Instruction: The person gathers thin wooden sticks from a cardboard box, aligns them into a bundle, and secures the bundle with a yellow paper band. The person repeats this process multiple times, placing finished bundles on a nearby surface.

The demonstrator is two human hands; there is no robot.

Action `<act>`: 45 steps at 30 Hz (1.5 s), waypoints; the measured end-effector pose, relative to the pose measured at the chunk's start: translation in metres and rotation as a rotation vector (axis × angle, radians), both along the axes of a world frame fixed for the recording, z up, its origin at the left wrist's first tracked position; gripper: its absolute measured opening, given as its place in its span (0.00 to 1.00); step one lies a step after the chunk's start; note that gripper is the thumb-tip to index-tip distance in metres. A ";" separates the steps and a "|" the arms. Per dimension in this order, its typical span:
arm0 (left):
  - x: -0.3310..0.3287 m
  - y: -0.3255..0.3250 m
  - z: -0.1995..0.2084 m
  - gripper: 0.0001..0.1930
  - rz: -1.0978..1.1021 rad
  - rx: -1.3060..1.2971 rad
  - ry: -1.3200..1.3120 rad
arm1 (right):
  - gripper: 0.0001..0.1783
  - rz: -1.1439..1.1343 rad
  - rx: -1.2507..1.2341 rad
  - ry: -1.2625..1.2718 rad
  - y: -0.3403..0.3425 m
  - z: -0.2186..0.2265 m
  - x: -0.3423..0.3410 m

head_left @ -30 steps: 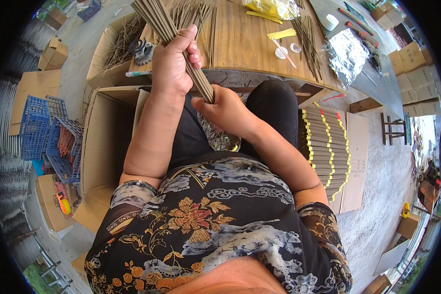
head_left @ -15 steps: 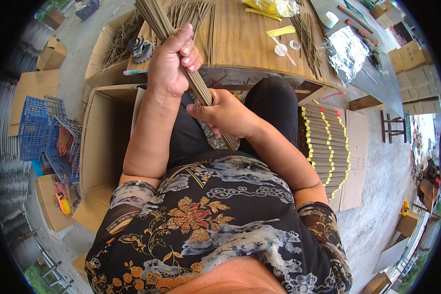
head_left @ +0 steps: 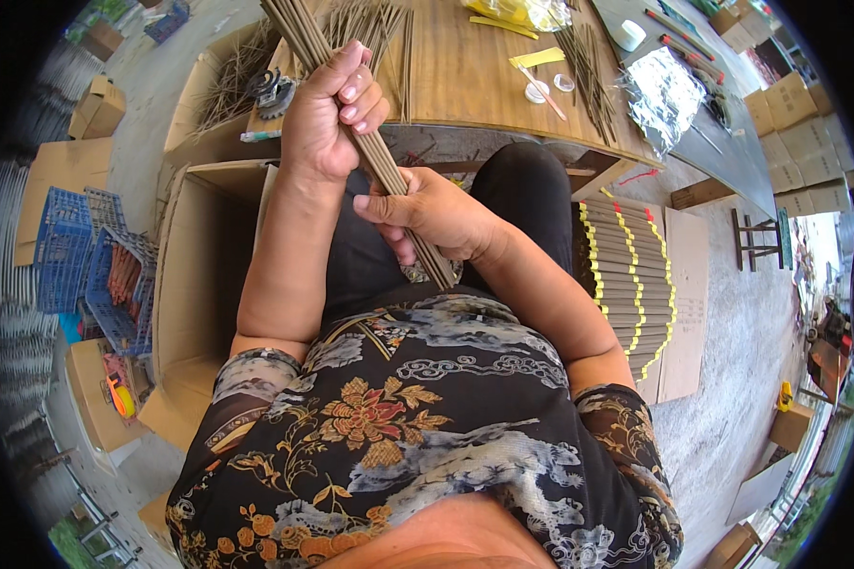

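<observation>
A bundle of thin brown incense sticks slants across my lap, its top end up at the table edge and its lower end near my shirt. My left hand is closed in a fist round the upper part. Lower down, my right hand curls round the bundle, the thumb lying across the front and the fingers partly hidden behind. The sticks' lower ends stick out below that hand, close together.
More loose sticks lie on the wooden table, beside yellow strips and a small white lid. An open cardboard box stands at my left. Yellow-banded stick bundles are stacked at my right.
My right hand has shifted slightly left, and its thumb now reaches farther across the front of the bundle. The left hand keeps its grip near the same place.
</observation>
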State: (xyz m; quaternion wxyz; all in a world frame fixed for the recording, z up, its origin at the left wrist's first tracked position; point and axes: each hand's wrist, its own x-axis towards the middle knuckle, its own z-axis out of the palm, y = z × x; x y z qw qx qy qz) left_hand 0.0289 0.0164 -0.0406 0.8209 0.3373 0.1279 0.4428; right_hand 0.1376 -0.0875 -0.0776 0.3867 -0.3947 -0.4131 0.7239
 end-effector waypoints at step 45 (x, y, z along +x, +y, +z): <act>0.045 -0.036 0.039 0.11 -0.113 0.133 0.217 | 0.13 -0.175 0.402 -0.296 -0.055 0.001 0.042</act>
